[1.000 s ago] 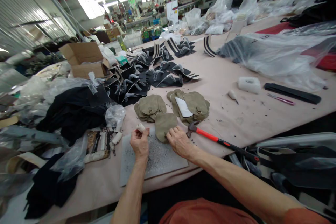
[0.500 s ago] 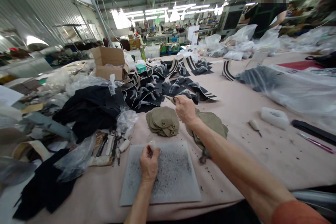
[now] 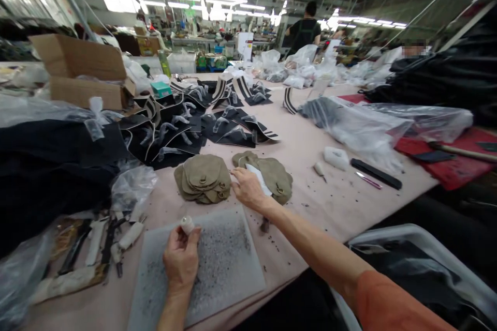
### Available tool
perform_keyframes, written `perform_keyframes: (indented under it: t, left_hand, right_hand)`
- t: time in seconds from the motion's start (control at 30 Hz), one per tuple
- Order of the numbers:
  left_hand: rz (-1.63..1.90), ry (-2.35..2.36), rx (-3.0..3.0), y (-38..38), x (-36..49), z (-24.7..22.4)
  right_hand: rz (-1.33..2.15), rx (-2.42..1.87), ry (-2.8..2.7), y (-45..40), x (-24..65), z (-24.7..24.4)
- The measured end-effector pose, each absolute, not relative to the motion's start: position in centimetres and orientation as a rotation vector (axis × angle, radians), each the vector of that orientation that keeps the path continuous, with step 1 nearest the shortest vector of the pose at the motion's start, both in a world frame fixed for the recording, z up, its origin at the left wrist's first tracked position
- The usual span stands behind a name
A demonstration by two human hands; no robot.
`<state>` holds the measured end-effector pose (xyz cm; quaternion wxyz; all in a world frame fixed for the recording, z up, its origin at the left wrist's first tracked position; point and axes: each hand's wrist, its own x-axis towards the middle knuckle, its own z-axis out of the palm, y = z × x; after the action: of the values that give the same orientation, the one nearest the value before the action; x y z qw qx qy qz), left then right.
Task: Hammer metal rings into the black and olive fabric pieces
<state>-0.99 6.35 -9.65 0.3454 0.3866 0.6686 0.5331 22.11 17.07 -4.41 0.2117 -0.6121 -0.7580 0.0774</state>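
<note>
My left hand (image 3: 181,258) is closed around a small white tool handle (image 3: 187,224) with a rounded end. It is over a translucent board (image 3: 229,248) strewn with dark specks. My right hand (image 3: 250,189) reaches between two piles of olive fabric flaps, fingers stretched out with nothing visible in them. The left pile of flaps (image 3: 204,173) carries metal D-rings and sits just beyond its fingertips. Partly under the hand is the right pile of flaps (image 3: 281,181), with a white piece (image 3: 261,180) on it.
Black striped pieces (image 3: 178,129) with plastic-wrapped straps cover the table's far left. Tools (image 3: 95,243) lie at the left edge. To the right are an awl (image 3: 319,171), a white block (image 3: 336,158) and a black bar (image 3: 376,174). A bin (image 3: 419,238) stands below the table edge.
The view has swung right, bringing the bin into sight. My right hand has come back from the black pieces to the olive piles. My left hand keeps its hold on the white handle.
</note>
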Motion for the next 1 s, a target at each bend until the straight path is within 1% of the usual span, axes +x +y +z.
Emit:
perform_keyframes:
  t: [0.07,0.17,0.23,0.33,0.47,0.6,0.7,0.8,0.87,1.0]
  left_hand:
    - [1.375,1.764,0.989,6.5,-0.9,-9.6]
    - [1.353,1.796,0.984,6.7,-0.7,-9.3]
    - [1.339,1.823,0.992,6.7,-0.7,-9.0]
    - [1.315,1.856,1.03,6.8,-0.7,-8.8]
    - [1.322,1.859,1.064,7.0,-1.0,-9.2]
    - [1.401,1.78,1.096,6.7,-0.8,-9.3]
    - [1.436,1.702,1.108,6.3,-0.5,-9.1]
    - [1.453,1.63,1.118,6.1,-0.4,-9.0]
    - [1.456,1.601,1.128,6.0,-0.4,-9.0]
    - [1.462,1.587,1.121,5.9,-0.5,-9.1]
  right_hand:
    - [0.193,-1.788,-2.037,15.5,26.8,-4.3]
    - [0.224,-1.919,-2.0,12.9,33.0,-5.5]
    - [0.298,-1.939,-2.012,11.6,35.5,-6.8]
    - [0.333,-1.906,-1.99,10.8,36.7,-8.2]
    - [0.277,-1.951,-1.967,11.1,36.5,-7.8]
    - [0.248,-2.139,-1.806,12.1,36.9,-5.8]
    - [0.189,-2.175,-1.669,13.2,36.0,-4.1]
    - [0.065,-2.007,-1.692,13.0,32.6,-2.8]
    - [0.008,-1.83,-1.86,11.5,29.3,-2.6]
    - [-0.028,-1.55,-2.287,6.8,23.2,-4.6]
